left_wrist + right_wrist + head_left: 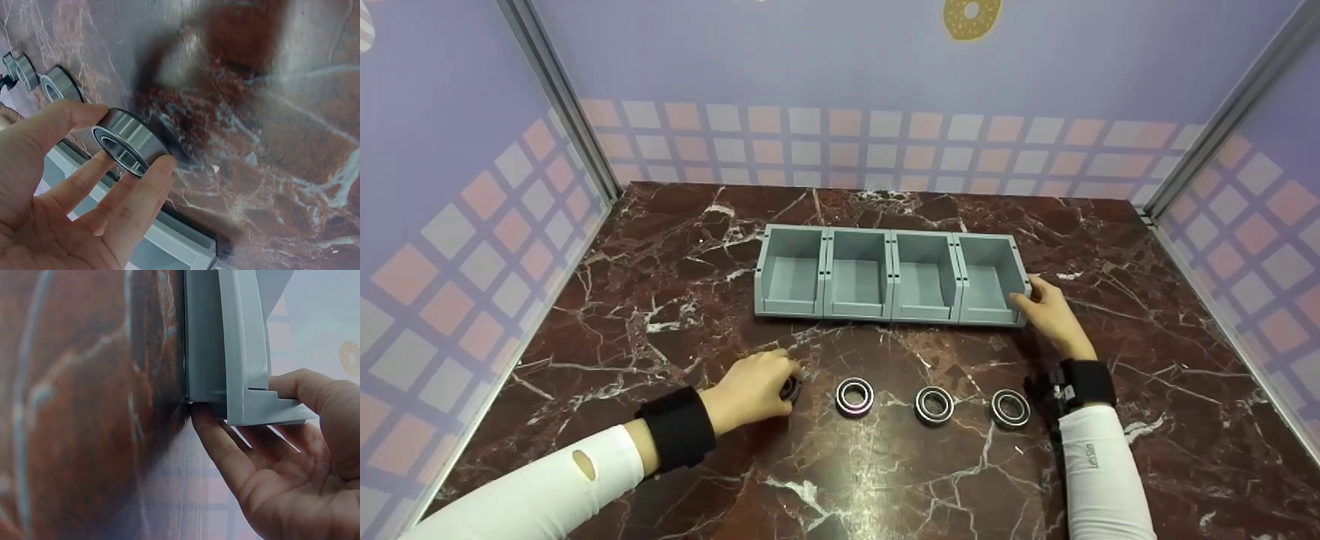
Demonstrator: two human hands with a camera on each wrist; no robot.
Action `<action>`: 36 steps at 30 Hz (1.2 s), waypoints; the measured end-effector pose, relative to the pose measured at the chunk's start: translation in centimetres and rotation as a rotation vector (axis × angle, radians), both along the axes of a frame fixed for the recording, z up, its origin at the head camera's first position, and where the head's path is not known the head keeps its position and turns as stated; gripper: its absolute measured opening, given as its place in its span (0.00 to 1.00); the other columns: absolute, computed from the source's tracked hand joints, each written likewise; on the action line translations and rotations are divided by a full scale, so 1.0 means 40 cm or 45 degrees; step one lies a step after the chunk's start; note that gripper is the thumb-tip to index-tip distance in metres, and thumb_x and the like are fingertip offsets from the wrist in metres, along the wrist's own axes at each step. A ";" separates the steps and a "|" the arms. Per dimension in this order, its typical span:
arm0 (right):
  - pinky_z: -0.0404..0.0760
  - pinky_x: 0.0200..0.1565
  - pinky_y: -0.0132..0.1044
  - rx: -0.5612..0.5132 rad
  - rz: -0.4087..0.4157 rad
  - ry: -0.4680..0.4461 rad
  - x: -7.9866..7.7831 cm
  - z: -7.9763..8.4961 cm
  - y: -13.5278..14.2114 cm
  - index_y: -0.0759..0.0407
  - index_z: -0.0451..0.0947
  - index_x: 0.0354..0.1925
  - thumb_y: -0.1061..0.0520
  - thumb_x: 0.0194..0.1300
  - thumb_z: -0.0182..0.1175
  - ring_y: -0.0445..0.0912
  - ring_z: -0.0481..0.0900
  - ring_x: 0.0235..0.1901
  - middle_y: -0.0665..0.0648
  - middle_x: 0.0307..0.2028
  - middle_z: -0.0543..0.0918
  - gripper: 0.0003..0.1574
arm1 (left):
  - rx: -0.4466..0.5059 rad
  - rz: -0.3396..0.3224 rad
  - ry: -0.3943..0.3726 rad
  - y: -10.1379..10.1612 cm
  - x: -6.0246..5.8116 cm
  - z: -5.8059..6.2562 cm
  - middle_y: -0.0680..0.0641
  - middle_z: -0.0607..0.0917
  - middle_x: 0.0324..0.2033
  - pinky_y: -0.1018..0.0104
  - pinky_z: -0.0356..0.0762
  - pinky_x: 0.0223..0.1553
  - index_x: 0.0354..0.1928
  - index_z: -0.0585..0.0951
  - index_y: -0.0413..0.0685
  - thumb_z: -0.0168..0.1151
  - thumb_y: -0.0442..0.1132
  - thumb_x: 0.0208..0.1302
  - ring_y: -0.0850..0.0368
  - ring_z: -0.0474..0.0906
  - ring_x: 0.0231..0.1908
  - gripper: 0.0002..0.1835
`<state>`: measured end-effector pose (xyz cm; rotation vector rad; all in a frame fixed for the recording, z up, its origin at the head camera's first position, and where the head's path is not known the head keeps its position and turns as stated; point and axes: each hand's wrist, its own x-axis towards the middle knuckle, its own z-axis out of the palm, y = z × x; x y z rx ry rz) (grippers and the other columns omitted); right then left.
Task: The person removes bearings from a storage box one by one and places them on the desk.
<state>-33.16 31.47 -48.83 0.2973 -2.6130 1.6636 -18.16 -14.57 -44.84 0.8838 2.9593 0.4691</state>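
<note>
My left hand [756, 386] pinches a steel ball bearing [130, 140] between thumb and fingers, close above the table. In the left wrist view the bearing's ring is tilted and its bore shows. My right hand [1051, 311] grips the right end wall of a grey row of joined bins [857, 310], thumb at the inner side and fingers outside. More bearings lie flat in a line to the right of the left hand: a near one [854, 397], a middle one [934, 406] and a far one [1010, 409] close to the right wrist.
The dark red marbled table [690, 247] bears everything. Patterned panels close it in at the back [810, 67] and on both sides, with grey metal posts [566, 97] at the corners. Each hand wears a black wrist strap [679, 426].
</note>
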 end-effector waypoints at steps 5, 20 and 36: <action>0.78 0.41 0.25 -0.010 -0.001 0.003 -0.001 -0.001 0.001 0.85 0.65 0.62 0.69 0.74 0.51 0.40 0.78 0.43 0.79 0.53 0.76 0.24 | -0.012 0.007 -0.014 0.001 0.007 -0.010 0.44 0.80 0.31 0.49 0.82 0.31 0.39 0.87 0.38 0.75 0.30 0.43 0.43 0.81 0.33 0.16; 0.77 0.43 0.23 -0.008 0.019 0.000 0.006 0.000 0.002 0.82 0.64 0.65 0.67 0.75 0.51 0.36 0.77 0.43 0.80 0.56 0.75 0.26 | 0.000 0.017 0.027 -0.001 0.024 -0.028 0.43 0.81 0.34 0.46 0.85 0.32 0.42 0.87 0.39 0.77 0.32 0.44 0.40 0.82 0.35 0.19; 0.79 0.40 0.24 -0.048 -0.014 0.019 0.006 -0.004 -0.005 0.83 0.66 0.63 0.69 0.74 0.52 0.40 0.79 0.42 0.79 0.52 0.77 0.25 | -0.008 0.019 0.090 -0.003 0.031 -0.047 0.43 0.80 0.33 0.46 0.85 0.30 0.42 0.87 0.38 0.76 0.32 0.42 0.41 0.79 0.34 0.19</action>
